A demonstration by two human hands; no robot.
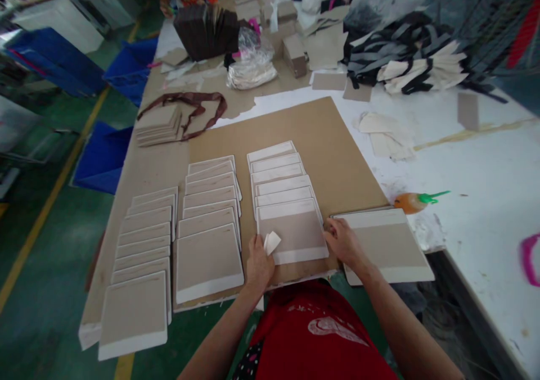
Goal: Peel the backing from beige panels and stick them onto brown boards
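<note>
White slip (pixel 272 243) is pinched in the left hand (pixel 259 263); right hand (pixel 342 240), hold unclear, meets the opposite edge of the beige panel (pixel 291 231); red garment (pixel 312 352) below, lettering (pixel 300 308) illegible.

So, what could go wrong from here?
The middle front board, between the left hand and right hand, overlaps others; a nudge could skew that row.
The far-left front board hangs past the edge of the table, so a bump might tip it off.
The orange bottle lies close to the rightmost board; if it leaks, it might stain that board.
</note>
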